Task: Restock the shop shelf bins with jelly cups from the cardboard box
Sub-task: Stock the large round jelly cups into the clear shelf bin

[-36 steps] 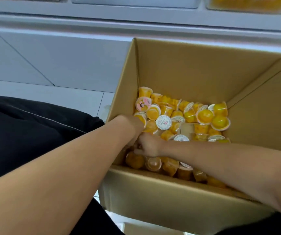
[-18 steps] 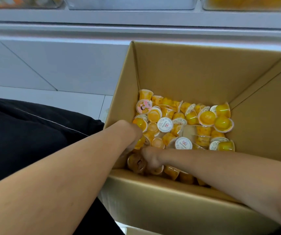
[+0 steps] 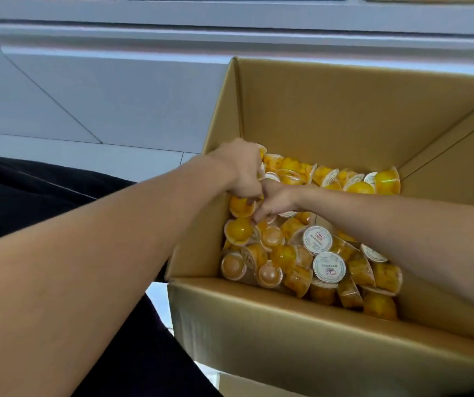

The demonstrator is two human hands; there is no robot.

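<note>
Jelly cups, orange, loose in cardboard box: gathering under way, stock not yet lifted out.

Head view: cardboard box point(image 3: 301, 336) stands open, its floor covered by a single jumbled layer of jelly cups point(image 3: 310, 253), some lid-up, some on their sides. Left hand point(image 3: 241, 167) and right hand point(image 3: 280, 197) meet at the box's left inner wall, touching each other. Left fingers are curled down over the pile, seemingly round cups, though the hold is hidden beneath the hand. Right fingers point(image 3: 258, 217) are curled, tips against a cup; a grip cannot be confirmed. Shelf point(image 3: 230, 12) runs along the top edge, its bins only barely visible. Judgement: many cups remain; restocking is far from finished.
</note>
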